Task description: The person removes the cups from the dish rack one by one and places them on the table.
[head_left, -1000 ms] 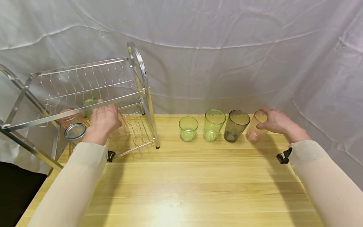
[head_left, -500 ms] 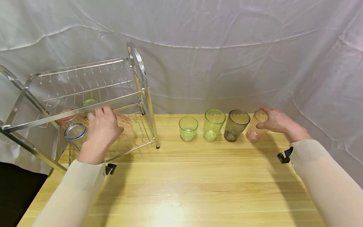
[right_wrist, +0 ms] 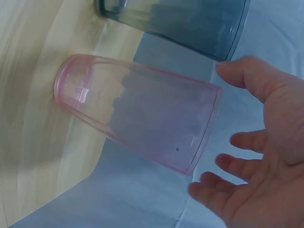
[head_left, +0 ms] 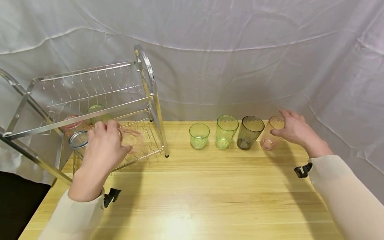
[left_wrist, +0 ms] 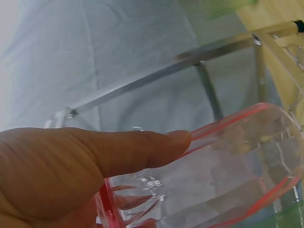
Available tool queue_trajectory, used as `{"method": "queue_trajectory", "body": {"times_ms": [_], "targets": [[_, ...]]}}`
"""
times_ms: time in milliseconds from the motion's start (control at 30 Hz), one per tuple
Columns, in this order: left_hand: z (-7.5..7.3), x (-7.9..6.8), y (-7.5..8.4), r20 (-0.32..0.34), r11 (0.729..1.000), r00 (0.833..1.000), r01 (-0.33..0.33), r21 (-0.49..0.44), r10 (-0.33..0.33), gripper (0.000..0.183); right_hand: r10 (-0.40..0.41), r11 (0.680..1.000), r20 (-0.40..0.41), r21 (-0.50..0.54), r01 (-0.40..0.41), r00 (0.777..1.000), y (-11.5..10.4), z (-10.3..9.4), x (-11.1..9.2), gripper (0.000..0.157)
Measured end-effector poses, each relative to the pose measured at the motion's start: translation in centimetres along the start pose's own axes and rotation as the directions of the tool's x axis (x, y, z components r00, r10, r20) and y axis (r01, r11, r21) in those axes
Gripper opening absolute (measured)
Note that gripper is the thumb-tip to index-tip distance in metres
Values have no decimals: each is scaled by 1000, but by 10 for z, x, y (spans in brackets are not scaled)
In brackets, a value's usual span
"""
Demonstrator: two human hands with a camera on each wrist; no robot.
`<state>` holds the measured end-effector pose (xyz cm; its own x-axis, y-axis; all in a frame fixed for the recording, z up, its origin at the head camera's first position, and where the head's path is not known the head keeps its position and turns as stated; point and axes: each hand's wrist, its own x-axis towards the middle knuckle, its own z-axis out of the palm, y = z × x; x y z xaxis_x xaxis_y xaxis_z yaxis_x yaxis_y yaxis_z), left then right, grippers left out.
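Observation:
My left hand (head_left: 105, 146) grips a clear pink glass (left_wrist: 237, 166) at the front of the metal dish rack (head_left: 161, 126). In the left wrist view the thumb lies along the glass's side, and fingers show through its wall near the red rim. The glass is tilted on its side there. At the far right my right hand (head_left: 300, 131) is held beside the rim of a standing pink glass (right_wrist: 156, 114). Its thumb and fingers are spread, with a gap to that glass in the right wrist view.
Left of the standing pink glass are a grey glass (head_left: 250, 133), a tall green glass (head_left: 227, 133) and a short green glass (head_left: 199, 136). Inside the rack stand a blue-rimmed glass (head_left: 78, 139), a red-rimmed glass (head_left: 70, 125) and another green glass (head_left: 96, 108). A pale curtain (head_left: 210, 73) hangs behind.
My left hand has drawn back toward me and downward, and the pink glass has come along and tipped. My right hand has shifted slightly right, off the standing pink glass.

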<state>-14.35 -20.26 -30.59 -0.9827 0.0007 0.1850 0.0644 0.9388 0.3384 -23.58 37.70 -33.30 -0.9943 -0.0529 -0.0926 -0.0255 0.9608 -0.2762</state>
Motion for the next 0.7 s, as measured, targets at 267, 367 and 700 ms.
{"method": "queue_trajectory", "body": {"times_ms": [267, 367, 700], "targets": [[-17, -21, 8, 65, 999, 997, 45, -28, -43, 81, 32, 991, -303, 134, 9, 953, -16, 7, -17, 78], [-20, -28, 9, 124, 997, 992, 31, -64, -23, 84, 63, 981, -451, 191, 27, 890, -26, 14, -25, 60], [12, -38, 9, 274, 921, 960, 58, -384, 54, 85, 54, 902, -733, 327, 282, 678, -75, 61, -44, 12]]}}
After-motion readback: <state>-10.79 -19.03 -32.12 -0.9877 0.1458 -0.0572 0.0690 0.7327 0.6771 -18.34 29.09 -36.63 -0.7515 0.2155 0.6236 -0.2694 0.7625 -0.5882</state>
